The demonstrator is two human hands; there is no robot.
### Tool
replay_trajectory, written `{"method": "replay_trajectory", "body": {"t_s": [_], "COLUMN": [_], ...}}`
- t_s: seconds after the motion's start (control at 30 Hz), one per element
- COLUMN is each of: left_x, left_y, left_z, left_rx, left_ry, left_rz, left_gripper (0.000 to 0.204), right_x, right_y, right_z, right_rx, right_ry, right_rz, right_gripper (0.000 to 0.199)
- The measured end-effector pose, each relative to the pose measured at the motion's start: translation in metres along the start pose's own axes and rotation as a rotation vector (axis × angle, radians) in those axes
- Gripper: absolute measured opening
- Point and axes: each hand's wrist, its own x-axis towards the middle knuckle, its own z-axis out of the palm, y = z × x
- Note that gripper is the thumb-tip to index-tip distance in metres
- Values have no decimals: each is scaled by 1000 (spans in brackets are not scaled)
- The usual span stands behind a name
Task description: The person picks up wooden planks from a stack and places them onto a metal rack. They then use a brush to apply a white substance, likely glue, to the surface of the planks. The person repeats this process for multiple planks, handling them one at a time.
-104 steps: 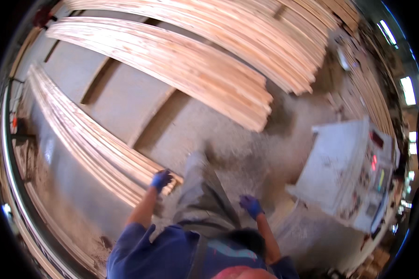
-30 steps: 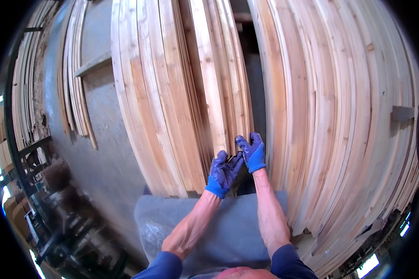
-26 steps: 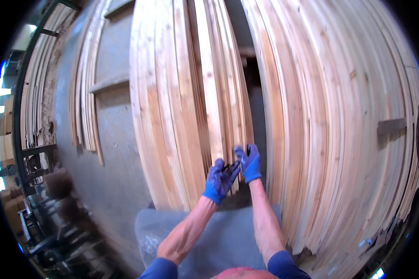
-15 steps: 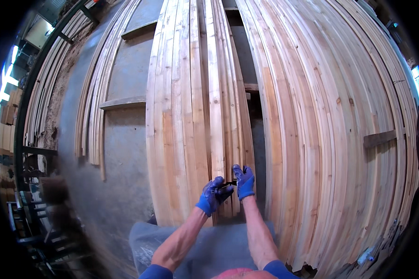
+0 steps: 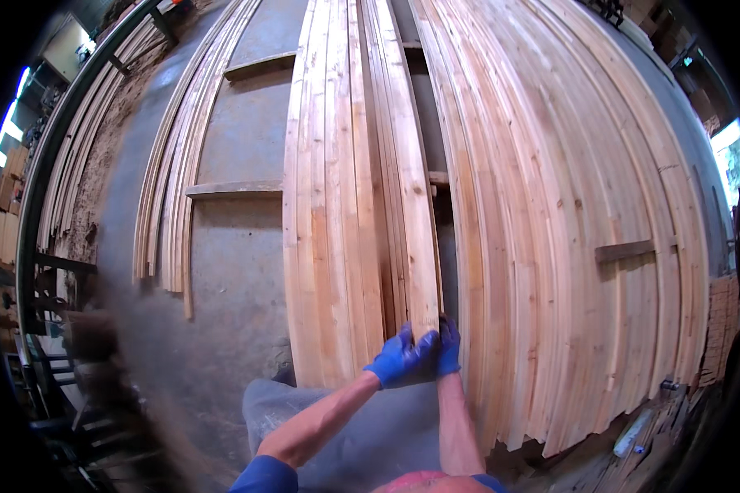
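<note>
Both of my hands wear blue gloves with darker, stained fingers. They meet at the near end of a long, pale wooden plank point(image 5: 419, 238). My left hand point(image 5: 401, 357) is closed on the plank's left side at that end, with part of the fingers hidden. Against its right edge, my right hand point(image 5: 448, 345) is closed with the fingers pointing away from me. This plank lies over or against several narrow boards point(image 5: 389, 205) in the middle stack. To its left run wider boards point(image 5: 329, 222), side by side with knots showing.
A broad layer of long boards point(image 5: 518, 246) fills the right side, with a short wooden block point(image 5: 625, 250) across it. Crosspieces point(image 5: 234, 190) bridge the grey floor point(image 5: 238, 271) at left. Thin strips point(image 5: 177, 164) lie farther left, beside a dark metal rail point(image 5: 37, 164).
My hands have moved right and slightly nearer, drawing closer together. The plank's near end has shifted right with them across the narrow boards. The view has also turned a little.
</note>
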Motion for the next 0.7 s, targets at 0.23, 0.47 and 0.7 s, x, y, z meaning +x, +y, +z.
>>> {"method": "replay_trajectory", "body": {"t_s": [0.23, 0.47, 0.7], "left_x": [-138, -203, -261], "left_y": [85, 133, 153], "left_z": [-40, -185, -290], "left_rx": [471, 123, -155], "left_ry": [-108, -188, 112], "left_rz": [58, 183, 67], "left_gripper": [79, 60, 71], "right_x": [-128, -274, -323], "right_y": [-106, -103, -126], "right_z": [54, 166, 342], "right_rx": [236, 41, 279], "right_ry": [-30, -9, -237], "right_rz": [280, 16, 536], "right_gripper": [31, 28, 53]}}
